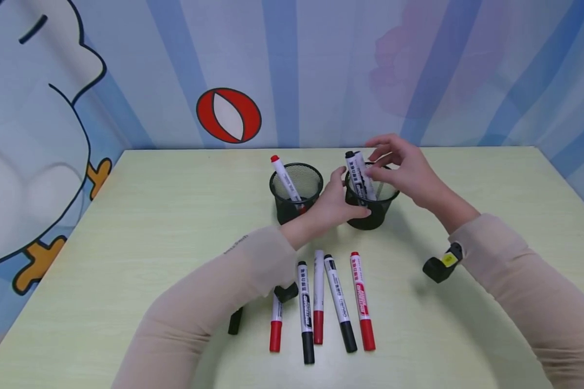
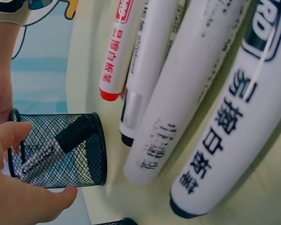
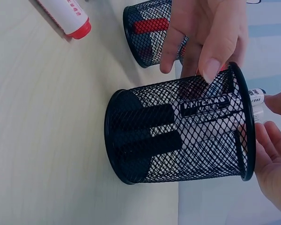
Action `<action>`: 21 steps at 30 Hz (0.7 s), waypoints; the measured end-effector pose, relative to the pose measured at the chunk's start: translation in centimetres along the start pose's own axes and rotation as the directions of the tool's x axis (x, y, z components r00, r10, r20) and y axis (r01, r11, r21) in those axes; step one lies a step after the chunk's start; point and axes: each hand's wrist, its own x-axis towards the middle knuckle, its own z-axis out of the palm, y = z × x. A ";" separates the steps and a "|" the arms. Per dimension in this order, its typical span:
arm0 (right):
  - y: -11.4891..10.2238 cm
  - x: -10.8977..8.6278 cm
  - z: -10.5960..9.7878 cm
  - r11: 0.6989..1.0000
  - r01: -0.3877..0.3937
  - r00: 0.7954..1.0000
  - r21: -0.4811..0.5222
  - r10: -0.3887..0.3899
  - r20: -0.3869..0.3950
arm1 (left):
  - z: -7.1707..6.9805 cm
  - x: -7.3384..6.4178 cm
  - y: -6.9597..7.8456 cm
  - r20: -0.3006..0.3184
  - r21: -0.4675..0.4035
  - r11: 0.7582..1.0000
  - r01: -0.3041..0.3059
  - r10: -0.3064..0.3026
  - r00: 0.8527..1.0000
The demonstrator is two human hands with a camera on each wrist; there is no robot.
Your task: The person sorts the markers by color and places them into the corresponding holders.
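My left hand (image 1: 338, 202) holds the right-hand black mesh pen cup (image 1: 372, 216) from its left side, thumb across the front. In the right wrist view, this cup (image 3: 178, 136) contains two whiteboard markers with black ends, leaning side by side. Above its rim my right hand (image 1: 404, 170) has its fingers parted close beside the marker tops, one fingertip at a marker (image 1: 356, 175). Just left stands a second mesh cup (image 1: 284, 210) with a red-ended marker (image 1: 286, 178) leaning in it.
Several markers lie on the table in front, among them a red-ended one (image 1: 362, 302) and a black-ended one (image 1: 305, 313). My left sleeve (image 1: 214, 292) partly covers others. A patterned blue backdrop (image 1: 316, 70) rises behind the table's back edge.
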 end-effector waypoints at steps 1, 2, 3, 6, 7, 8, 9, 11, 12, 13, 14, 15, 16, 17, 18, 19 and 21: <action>0.0 0.0 -0.1 1.000 -0.003 1.000 -0.006 0.003 -0.003 | 0.0 -0.1 0.1 -0.006 0.002 1.000 0.000 0.000 1.000; 0.0 -0.1 -0.1 1.000 -0.007 1.000 -0.010 0.007 -0.005 | -0.1 -0.2 0.2 -0.010 0.007 1.000 -0.003 0.003 1.000; 0.0 -0.1 -0.2 1.000 -0.008 1.000 -0.013 0.008 -0.006 | -0.1 -0.3 0.3 -0.016 0.020 1.000 -0.005 0.006 1.000; -0.2 -0.4 -0.5 1.000 -0.010 1.000 -0.023 0.010 -0.008 | -0.2 -1.0 0.7 -0.027 0.073 0.997 -0.024 0.026 0.999; -0.3 -0.5 -0.6 1.000 -0.012 1.000 -0.027 0.011 -0.007 | -0.2 -1.3 0.9 -0.028 0.089 0.995 -0.035 0.037 0.999; -0.3 -0.6 -0.7 1.000 -0.011 1.000 -0.027 0.011 -0.005 | -0.2 -1.6 1.1 -0.025 0.102 0.994 -0.040 0.043 0.999; -0.4 -0.8 -0.8 1.000 -0.010 1.000 -0.027 0.010 -0.004 | -0.2 -1.9 1.2 -0.021 0.115 0.992 -0.047 0.049 0.999; -0.6 -1.1 -0.9 0.999 -0.014 1.000 -0.030 0.014 0.000 | -0.2 -2.5 1.5 -0.004 0.127 0.990 -0.056 0.057 0.998; -0.6 -1.2 -1.0 0.999 -0.014 1.000 -0.031 0.014 0.002 | -0.3 -2.7 1.5 0.005 0.130 0.990 -0.055 0.055 0.998; -0.7 -1.4 -1.0 0.999 -0.013 1.000 -0.030 0.013 0.005 | -0.3 -2.8 1.5 0.013 0.133 0.990 -0.052 0.051 0.999; -0.7 -1.5 -1.1 1.000 -0.010 1.000 -0.030 0.010 0.005 | -0.4 -2.9 1.5 0.020 0.136 0.989 -0.048 0.046 0.999; -0.7 -1.7 -1.1 0.999 -0.008 1.000 -0.031 0.008 0.006 | -0.5 -3.1 1.5 0.026 0.140 0.989 -0.046 0.043 0.999; -0.8 -1.9 -1.2 0.999 -0.005 1.000 -0.033 0.005 0.007 | -0.7 -3.3 1.5 0.032 0.140 0.989 -0.044 0.040 0.999; -0.8 -2.1 -1.2 0.999 0.000 1.000 -0.038 0.000 0.005 | -0.8 -3.4 1.6 0.035 0.138 0.990 -0.044 0.039 0.999; -0.8 -2.3 -1.3 0.999 0.004 1.000 -0.038 -0.004 0.003 | -1.0 -3.6 1.6 0.040 0.131 0.990 -0.044 0.039 0.998; -0.8 -2.5 -1.3 0.999 0.008 1.000 -0.037 -0.008 0.000 | -1.1 -3.8 1.7 0.044 0.125 0.991 -0.044 0.039 0.998; -0.7 -2.9 -1.5 0.999 0.013 1.000 -0.034 -0.013 -0.002 | -1.5 -4.3 1.8 0.051 0.116 0.992 -0.047 0.041 0.998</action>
